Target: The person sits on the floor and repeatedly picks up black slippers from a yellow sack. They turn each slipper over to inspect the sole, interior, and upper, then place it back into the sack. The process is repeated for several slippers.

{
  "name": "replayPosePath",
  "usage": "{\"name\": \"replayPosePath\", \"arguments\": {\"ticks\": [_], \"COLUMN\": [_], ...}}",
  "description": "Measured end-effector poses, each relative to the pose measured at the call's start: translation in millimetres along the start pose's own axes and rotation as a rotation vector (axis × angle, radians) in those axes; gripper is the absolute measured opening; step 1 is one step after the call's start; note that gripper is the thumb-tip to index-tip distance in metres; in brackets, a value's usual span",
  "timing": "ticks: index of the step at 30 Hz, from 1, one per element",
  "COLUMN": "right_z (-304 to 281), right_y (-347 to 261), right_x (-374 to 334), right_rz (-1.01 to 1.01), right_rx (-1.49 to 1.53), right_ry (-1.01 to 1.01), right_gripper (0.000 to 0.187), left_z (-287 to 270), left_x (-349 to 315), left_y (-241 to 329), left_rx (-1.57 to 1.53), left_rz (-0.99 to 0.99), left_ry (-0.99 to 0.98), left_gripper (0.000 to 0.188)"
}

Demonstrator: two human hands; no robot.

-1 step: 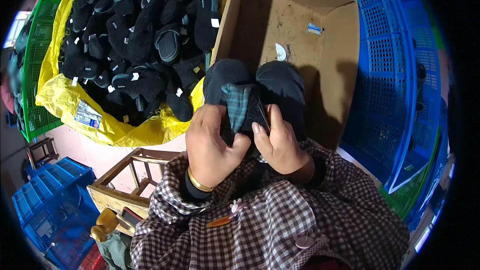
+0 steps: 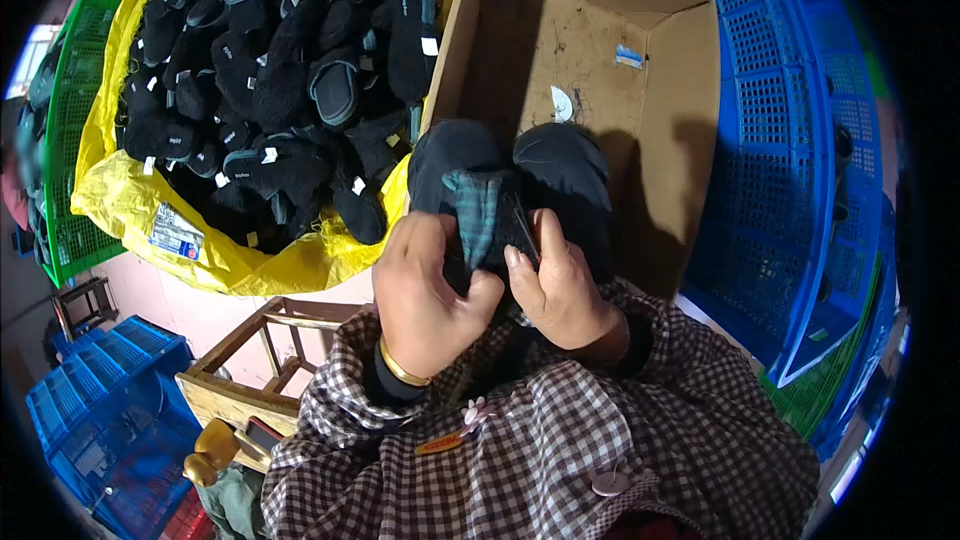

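Over my lap, between my knees, is a black fuzzy slipper (image 2: 476, 215) with teal plaid cloth showing on it. My left hand (image 2: 418, 280) is closed on its near left side, thumb pointing inward; its fingertips are partly hidden. My right hand (image 2: 560, 290) pinches a slim dark tool (image 2: 522, 225) between thumb and fingers, its narrow end lying along the slipper's right edge. The tool's exact kind cannot be made out. Far left of my hands, a yellow woven sack (image 2: 105, 190) holds many black slippers (image 2: 290, 80) with small white tags.
Beyond my knees stands an open cardboard box (image 2: 685, 70) with scraps and threads inside. Blue plastic crates (image 2: 760, 160) rise on the right. At left are a green crate (image 2: 85, 130), a wooden stool (image 2: 240, 395) and a blue crate (image 2: 60, 420).
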State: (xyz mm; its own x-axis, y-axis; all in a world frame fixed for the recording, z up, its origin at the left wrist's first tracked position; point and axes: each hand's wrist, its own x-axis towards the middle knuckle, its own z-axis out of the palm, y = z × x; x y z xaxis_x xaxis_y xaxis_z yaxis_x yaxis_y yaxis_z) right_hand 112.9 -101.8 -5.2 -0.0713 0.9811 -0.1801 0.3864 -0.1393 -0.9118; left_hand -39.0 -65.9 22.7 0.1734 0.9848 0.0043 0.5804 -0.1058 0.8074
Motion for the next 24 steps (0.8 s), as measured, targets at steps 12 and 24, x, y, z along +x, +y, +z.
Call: {"name": "replayPosePath", "arguments": {"ticks": [12, 24], "right_z": [9.4, 6.7], "right_y": [14.6, 38.9], "right_x": [18.8, 6.3], "right_rz": [-0.186, -0.225], "right_rx": [0.349, 0.281], "right_ry": [-0.055, 0.071], "right_gripper": [0.029, 0.027], "left_z": [22.4, 35.2], "left_x": [-17.8, -40.5], "left_y": [31.5, 7.2], "left_rx": [0.106, 0.439], "left_rz": [0.103, 0.164], "left_ry": [0.204, 0.232], "left_gripper": [0.031, 0.072]}}
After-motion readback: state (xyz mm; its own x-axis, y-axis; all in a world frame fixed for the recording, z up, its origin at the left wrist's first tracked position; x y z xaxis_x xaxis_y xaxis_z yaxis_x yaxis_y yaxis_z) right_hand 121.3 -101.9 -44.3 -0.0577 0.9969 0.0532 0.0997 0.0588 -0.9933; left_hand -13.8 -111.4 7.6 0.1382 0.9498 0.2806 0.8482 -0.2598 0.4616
